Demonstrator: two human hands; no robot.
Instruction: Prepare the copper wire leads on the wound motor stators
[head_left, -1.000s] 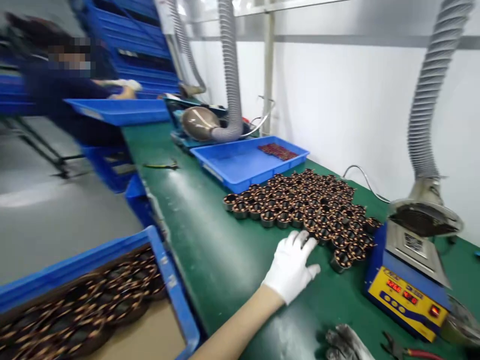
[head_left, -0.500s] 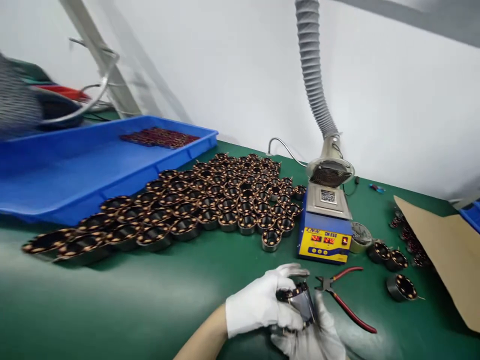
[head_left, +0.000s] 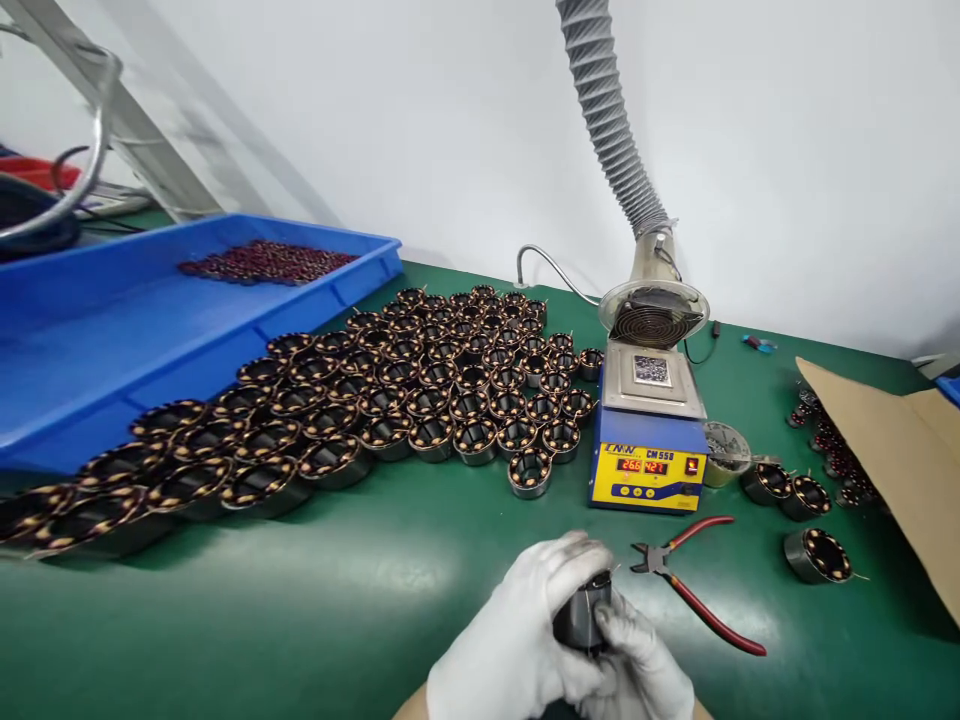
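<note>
Low in the head view, a dark motor stator point(head_left: 579, 618) with a thin wire end at its top is held between both gloved hands. My left hand point(head_left: 510, 630), in a white glove, is closed around its left side and top. My right hand point(head_left: 646, 655), its glove smudged grey at the fingertips, presses the stator's right side with thumb and fingers. Part of the stator is hidden by the fingers. Just right of the hands lie diagonal cutters point(head_left: 705, 610) with red handles, jaws apart, touched by neither hand.
Behind the hands stands a blue-yellow solder pot point(head_left: 646, 462) under a fume duct point(head_left: 611, 130). Rows of stators point(head_left: 405, 400) fill the left, beside a blue tray point(head_left: 150, 330). At right are a round tin point(head_left: 724, 455), a few stators point(head_left: 817, 555) and a cardboard sheet point(head_left: 892, 470).
The stator has turned in my hands and now shows its dark side wall. My left hand has shifted its grip over the top. The whole view has swung slightly right.
</note>
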